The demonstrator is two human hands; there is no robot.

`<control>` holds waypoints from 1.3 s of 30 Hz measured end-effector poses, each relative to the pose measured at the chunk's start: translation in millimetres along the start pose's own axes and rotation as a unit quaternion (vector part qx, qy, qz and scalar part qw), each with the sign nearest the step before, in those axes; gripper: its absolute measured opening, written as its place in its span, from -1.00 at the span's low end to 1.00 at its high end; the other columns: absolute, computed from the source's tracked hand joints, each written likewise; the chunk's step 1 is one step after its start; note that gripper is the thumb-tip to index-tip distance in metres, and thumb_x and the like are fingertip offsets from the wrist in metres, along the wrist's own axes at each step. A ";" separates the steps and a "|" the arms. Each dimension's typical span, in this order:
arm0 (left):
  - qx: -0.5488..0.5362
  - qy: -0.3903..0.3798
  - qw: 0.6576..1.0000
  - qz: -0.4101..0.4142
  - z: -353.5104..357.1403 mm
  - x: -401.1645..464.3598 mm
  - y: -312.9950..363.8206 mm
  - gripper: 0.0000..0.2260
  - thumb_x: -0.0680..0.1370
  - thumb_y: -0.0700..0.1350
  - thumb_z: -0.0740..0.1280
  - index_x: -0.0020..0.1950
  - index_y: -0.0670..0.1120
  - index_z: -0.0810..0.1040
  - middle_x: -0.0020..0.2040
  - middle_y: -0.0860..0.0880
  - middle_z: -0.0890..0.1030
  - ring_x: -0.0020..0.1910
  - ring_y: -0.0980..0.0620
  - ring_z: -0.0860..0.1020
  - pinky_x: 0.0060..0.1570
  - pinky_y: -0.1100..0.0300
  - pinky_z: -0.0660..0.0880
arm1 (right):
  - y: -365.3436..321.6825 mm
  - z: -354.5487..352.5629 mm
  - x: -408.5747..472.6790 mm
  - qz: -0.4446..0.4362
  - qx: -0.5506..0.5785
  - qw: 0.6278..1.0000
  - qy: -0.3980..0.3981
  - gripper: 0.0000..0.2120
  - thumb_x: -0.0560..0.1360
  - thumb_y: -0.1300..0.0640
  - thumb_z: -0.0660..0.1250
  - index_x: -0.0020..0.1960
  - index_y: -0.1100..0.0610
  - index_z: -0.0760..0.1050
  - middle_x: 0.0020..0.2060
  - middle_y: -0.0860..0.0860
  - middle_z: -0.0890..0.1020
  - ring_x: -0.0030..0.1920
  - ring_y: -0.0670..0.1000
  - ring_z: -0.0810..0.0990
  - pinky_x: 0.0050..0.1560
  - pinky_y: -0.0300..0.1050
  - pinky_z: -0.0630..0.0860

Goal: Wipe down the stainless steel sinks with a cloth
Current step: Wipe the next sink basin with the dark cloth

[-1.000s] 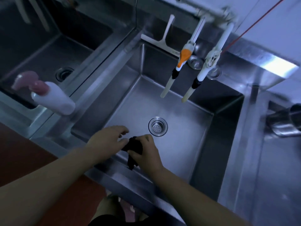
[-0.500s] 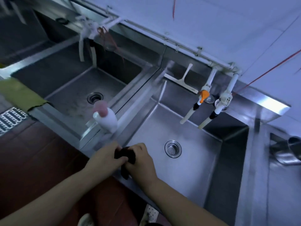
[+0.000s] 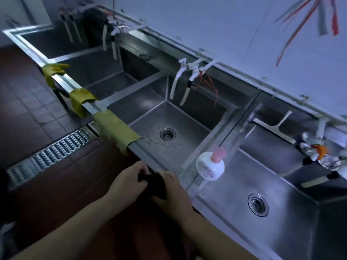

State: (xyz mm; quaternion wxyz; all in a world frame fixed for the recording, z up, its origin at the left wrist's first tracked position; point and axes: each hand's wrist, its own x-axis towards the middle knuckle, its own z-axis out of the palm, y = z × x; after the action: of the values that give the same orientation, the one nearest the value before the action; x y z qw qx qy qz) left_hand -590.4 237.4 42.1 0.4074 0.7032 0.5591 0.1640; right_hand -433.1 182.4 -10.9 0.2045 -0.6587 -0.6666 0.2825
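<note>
A small dark cloth is bunched between both my hands, just in front of the steel front rim of the middle sink. My left hand pinches its left side. My right hand grips its right side from above. The right sink lies to the right with its round drain. A third sink sits further left. Most of the cloth is hidden by my fingers.
A white soap bottle with a pink pump stands on the divider between the middle and right sinks. Yellow cloths and gloves hang over the front rim at left. Taps hang over the basins, a squeegee leans at the back. A floor grate lies left.
The view has swung left from the right sink to the middle one. Both hands, still holding the dark cloth, have left the right basin and are now before the middle sink's front rim.
</note>
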 end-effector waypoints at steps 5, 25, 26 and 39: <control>0.014 -0.005 0.999 0.028 -43.4 35.3 -10.3 -0.77 0.37 -0.29 0.31 -0.22 0.05 0.40 -0.22 0.00 0.59 -0.22 0.00 0.55 -0.19 -0.08 0.51 | -21.7 2.5 46.6 -0.010 0.004 0.999 0.045 -0.35 0.39 0.02 0.38 0.43 -0.07 0.27 0.31 -0.10 0.32 0.29 -0.12 0.31 0.20 -0.18 0.39; 0.151 0.082 0.985 0.014 -153.4 291.0 -18.1 -0.84 0.50 -0.14 0.31 -0.12 0.16 0.50 -0.28 0.17 0.56 -0.35 0.20 0.51 -0.46 0.31 0.32 | -25.0 -33.1 320.6 0.139 0.318 0.929 0.127 -0.91 0.41 0.19 0.37 -0.19 0.04 0.48 -0.27 0.01 0.61 -0.25 0.01 0.59 -0.24 0.03 0.58; 0.154 0.079 0.985 0.015 -155.6 304.3 -21.1 -0.82 0.50 -0.16 0.30 -0.10 0.15 0.51 -0.25 0.17 0.56 -0.30 0.17 0.52 -0.43 0.31 0.34 | -22.5 -34.4 333.4 0.140 0.309 0.932 0.130 -0.93 0.42 0.18 0.36 -0.15 0.03 0.51 -0.21 -0.01 0.62 -0.19 0.01 0.61 -0.19 0.04 0.60; 0.277 -0.154 0.948 0.043 -127.4 469.9 -137.3 -0.90 0.50 -0.11 0.30 -0.02 0.04 0.56 -0.12 0.07 0.62 -0.16 0.04 0.55 -0.31 0.22 0.31 | 43.8 50.3 446.1 0.270 0.070 0.959 0.053 -0.89 0.46 0.18 0.33 -0.04 0.11 0.59 -0.11 0.00 0.60 -0.10 0.00 0.54 -0.19 -0.14 0.40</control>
State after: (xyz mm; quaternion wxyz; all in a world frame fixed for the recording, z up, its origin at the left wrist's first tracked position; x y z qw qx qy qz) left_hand -616.6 725.2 -89.2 0.2708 0.8283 0.4821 -0.0901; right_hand -453.7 619.2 -121.7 0.2013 -0.8122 -0.4305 0.3384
